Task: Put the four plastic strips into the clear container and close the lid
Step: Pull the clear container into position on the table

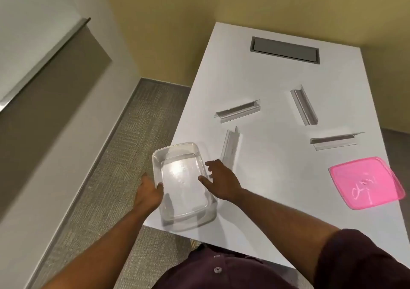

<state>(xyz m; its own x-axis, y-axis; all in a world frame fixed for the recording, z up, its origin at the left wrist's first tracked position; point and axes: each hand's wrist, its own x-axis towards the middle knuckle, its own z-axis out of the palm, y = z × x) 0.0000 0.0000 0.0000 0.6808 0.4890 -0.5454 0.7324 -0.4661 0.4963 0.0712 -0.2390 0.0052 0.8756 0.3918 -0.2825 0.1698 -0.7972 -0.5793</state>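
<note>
The clear container (184,186) sits at the near left corner of the white table (277,177), partly over the edge, with nothing inside. My left hand (149,194) grips its left wall. My right hand (221,181) rests spread against its right rim, fingers apart. Several clear plastic strips lie on the table: one (230,149) just beyond my right hand, one (237,110) further back, one (304,105) at mid-right, one (336,140) at the right. The pink lid (365,183) lies flat at the right edge.
A grey cable hatch (285,50) is set into the far end of the table. Carpeted floor (124,155) lies to the left below the table edge, beside a wall.
</note>
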